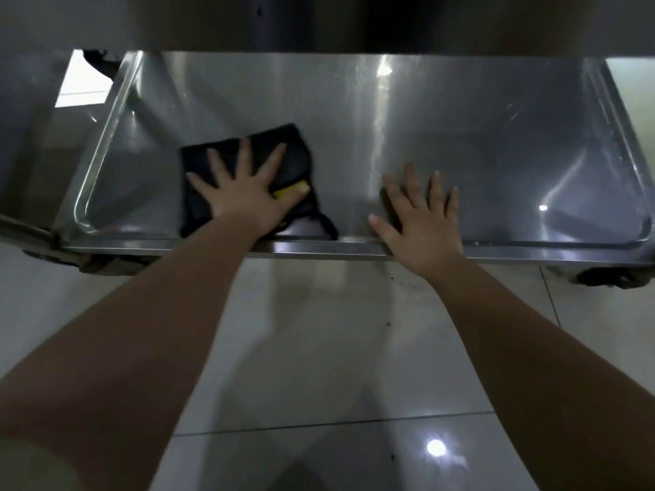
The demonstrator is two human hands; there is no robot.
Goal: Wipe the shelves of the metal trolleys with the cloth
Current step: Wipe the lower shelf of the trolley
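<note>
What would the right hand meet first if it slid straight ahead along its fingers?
The way looks free: the right hand points across bare shelf, away from the cloth; the shelf's far edge is hidden.

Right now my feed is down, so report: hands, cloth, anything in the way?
Left hand flat on cloth, fingers spread. Cloth on shelf, left of middle. Right hand flat on bare shelf, right of cloth, in its path.

Left hand (pixel 248 193) and right hand (pixel 421 221) flat (fingers spread), arms outstretched.
</note>
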